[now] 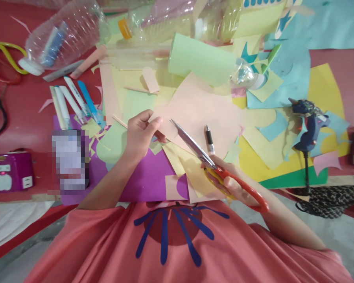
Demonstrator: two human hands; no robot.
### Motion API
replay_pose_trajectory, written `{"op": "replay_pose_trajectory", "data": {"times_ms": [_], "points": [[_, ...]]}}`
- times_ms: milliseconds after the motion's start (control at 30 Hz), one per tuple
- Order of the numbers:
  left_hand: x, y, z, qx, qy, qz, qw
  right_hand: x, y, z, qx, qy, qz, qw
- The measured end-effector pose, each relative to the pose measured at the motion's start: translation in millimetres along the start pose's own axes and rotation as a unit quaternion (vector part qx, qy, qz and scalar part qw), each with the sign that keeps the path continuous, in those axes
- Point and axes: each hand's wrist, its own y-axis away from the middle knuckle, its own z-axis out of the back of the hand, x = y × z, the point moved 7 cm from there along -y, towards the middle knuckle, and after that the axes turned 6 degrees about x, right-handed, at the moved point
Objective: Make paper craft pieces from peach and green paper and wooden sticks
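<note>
My left hand (140, 131) pinches the left edge of a pale peach sheet of paper (200, 112) and holds it over the table. My right hand (233, 182) grips red-and-yellow-handled scissors (212, 163). Their metal blades point up and left, and the tip rests on the lower left part of the peach sheet, close to my left thumb. A black pen (209, 139) lies on the paper just right of the blades. Purple paper (147, 177) and yellow scraps lie under both hands.
Clear plastic bottles (65, 35) and a green paper-wrapped bottle (203, 59) lie at the back. Markers (72, 104) sit at the left beside a purple power strip (11, 171). A blue glue gun (309, 124) stands at the right. Coloured paper covers the red table (26, 118).
</note>
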Motion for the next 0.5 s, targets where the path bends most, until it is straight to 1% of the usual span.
{"op": "replay_pose_trajectory", "data": {"times_ms": [67, 200, 267, 333, 400, 433, 500], "points": [[-1, 0, 0.1, -0.001, 0.002, 0.000, 1.000, -3, 0, 0, 0.002, -0.002, -0.002, 1.000], [1, 0, 1.4, -0.002, -0.006, 0.007, 1.000, -3, 0, 0, -0.002, 0.012, 0.022, 1.000], [3, 1, 2.9, -0.008, -0.015, 0.008, 1.000, 1, 2, 3, -0.019, 0.059, 0.023, 0.998], [3, 1, 5.5, -0.023, -0.018, 0.001, 1.000, 8, 5, 11, -0.052, 0.136, 0.009, 0.989], [2, 1, 8.7, -0.044, -0.010, -0.005, 0.999, 18, 9, 26, -0.107, 0.227, -0.001, 0.968], [2, 0, 10.1, -0.054, -0.004, -0.007, 0.999, 24, 11, 35, -0.139, 0.275, -0.002, 0.951], [1, 0, 12.1, -0.068, 0.005, -0.010, 0.998, 36, 16, 54, -0.205, 0.369, 0.000, 0.907]]}}
